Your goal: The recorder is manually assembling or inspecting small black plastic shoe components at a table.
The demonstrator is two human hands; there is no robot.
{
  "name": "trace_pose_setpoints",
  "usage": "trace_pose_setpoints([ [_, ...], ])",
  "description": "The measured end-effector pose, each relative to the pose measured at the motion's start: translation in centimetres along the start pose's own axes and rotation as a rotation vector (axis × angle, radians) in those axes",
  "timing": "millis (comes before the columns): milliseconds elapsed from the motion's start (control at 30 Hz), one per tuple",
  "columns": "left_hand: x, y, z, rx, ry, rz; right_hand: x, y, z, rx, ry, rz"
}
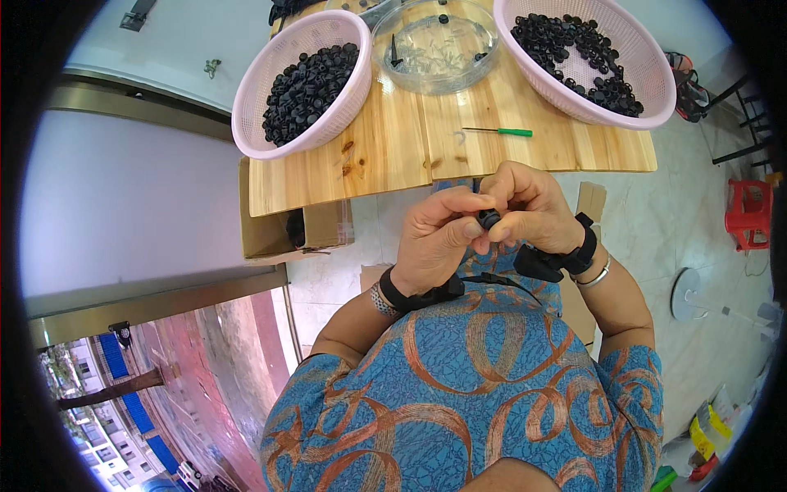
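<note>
Both hands meet in front of my body, just off the near edge of the wooden table (pixel 393 168). Between their fingertips is a small round black plastic part (pixel 489 219). My left hand (pixel 438 234) pinches it from the left with thumb and forefinger. From the other side, the thumb and curled fingers of my right hand (pixel 533 209) close on the same part. Fingers cover much of it, so its exact kind does not show. A screwdriver (pixel 515 132) with a green handle lies on the table beyond my hands.
A pink basket (pixel 246 123) full of small black parts stands at left, another pink basket (pixel 658 86) at right. Between them sits a clear round tray (pixel 447 84) holding tiny clear pieces. A cardboard box (pixel 328 225) is under the table; a red stool (pixel 748 213) stands far right.
</note>
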State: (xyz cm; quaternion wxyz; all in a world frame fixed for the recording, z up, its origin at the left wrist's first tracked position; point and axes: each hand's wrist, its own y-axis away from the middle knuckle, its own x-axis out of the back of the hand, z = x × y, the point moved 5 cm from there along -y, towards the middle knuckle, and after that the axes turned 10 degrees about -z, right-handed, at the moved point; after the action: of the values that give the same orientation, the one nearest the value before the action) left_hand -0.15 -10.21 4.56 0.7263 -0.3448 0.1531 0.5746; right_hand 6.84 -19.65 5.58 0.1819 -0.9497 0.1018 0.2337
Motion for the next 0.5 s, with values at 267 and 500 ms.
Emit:
trace_pose_setpoints([
  [267, 0.6, 0.2, 0.7, -0.033, -0.043, 0.074, 0.3, -0.8, 0.6, 0.095, 0.072, -0.001],
  [500, 1.0, -0.1, 2.0, -0.062, -0.167, 0.214, 0.2, -1.8, 1.6, 0.083, -0.133, 0.199],
])
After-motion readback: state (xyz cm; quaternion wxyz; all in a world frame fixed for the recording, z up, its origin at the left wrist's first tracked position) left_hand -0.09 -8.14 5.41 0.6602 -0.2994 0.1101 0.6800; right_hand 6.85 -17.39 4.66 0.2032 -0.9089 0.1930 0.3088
